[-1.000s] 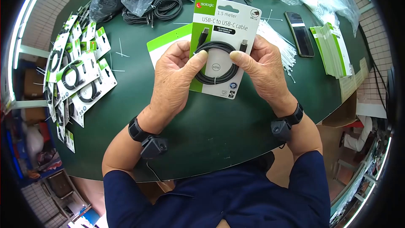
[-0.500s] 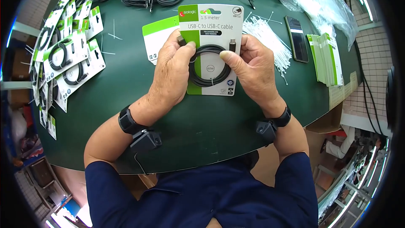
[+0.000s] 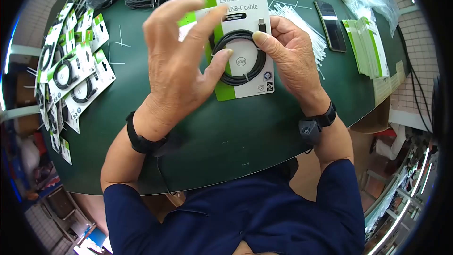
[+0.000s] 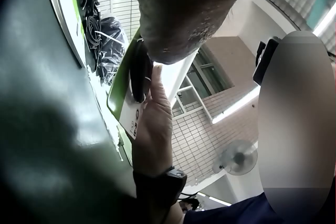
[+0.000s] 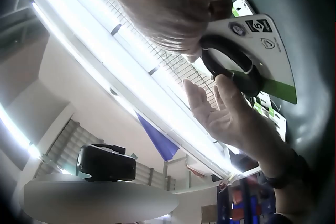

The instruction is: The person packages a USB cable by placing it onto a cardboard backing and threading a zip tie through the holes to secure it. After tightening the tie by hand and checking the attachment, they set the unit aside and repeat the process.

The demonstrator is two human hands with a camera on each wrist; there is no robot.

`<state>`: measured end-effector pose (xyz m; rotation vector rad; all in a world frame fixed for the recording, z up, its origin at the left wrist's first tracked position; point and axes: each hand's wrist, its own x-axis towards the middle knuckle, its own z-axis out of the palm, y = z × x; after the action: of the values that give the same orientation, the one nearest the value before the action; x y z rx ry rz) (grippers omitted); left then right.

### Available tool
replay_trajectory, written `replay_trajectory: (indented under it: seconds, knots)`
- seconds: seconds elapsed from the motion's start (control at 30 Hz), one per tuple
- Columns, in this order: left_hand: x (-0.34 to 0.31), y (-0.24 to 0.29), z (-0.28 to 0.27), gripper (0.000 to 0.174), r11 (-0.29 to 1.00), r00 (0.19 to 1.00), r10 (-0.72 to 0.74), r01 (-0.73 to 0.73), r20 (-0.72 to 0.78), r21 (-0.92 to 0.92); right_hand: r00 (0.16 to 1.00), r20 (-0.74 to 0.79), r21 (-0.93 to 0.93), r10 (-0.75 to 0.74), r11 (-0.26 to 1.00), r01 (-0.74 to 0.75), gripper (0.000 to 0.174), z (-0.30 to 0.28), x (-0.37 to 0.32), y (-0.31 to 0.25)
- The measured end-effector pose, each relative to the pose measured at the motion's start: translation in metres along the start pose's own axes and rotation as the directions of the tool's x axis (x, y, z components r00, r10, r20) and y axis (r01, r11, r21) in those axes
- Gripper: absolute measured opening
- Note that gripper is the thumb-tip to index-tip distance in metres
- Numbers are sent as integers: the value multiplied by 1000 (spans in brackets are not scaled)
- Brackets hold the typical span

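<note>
Holding a USB-C cable card [image 3: 240,90] above the tabletop [image 3: 236,132].
Right hand [image 3: 292,61] fingers grip the card, thumb on its coiled cable [image 3: 237,82]; left hand [image 3: 177,66] fingers spread open, thumb touching the coil.

Left hand [image 3: 177,71] has opened, lifting off the cable card [image 3: 241,61].

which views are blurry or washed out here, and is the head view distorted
Head view: strong fisheye, dark corners, the table edge bows; the left hand is slightly soft. Left wrist view: the left hand fills the top, out of focus. Right wrist view: ceiling lights glare; the cable card is legible.
</note>
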<state>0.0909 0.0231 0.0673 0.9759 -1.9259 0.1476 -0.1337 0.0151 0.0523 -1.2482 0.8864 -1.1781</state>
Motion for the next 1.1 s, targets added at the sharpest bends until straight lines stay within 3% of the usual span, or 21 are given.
replay_trajectory:
  seconds: [0.13,0.23,0.37,0.67,0.77,0.9,1.1]
  knots:
    - [3,6,2,46,994,974,111,-114,199,4,996,70,-97,56,994,-49,34,4,-4,-2]
    - [-5,-3,15,37,982,978,187,-186,90,-23,993,106,-166,58,985,-40,33,8,-7,-5]
    - [-9,-5,20,32,973,972,217,-223,86,64,990,128,-175,65,984,-42,33,8,-7,-1]
    - [-4,-10,25,27,968,967,252,-252,-34,6,996,86,-247,19,969,3,34,11,-8,-5]
    - [-4,-7,18,24,977,976,206,-202,75,-64,992,108,-244,58,969,-30,34,11,-8,-10]
    - [-11,-5,20,27,981,977,187,-191,100,31,992,120,-225,46,974,-18,33,17,-7,-5]
    - [-14,-13,20,38,981,978,194,-194,74,-18,992,116,-238,58,971,-29,32,16,-4,-2]
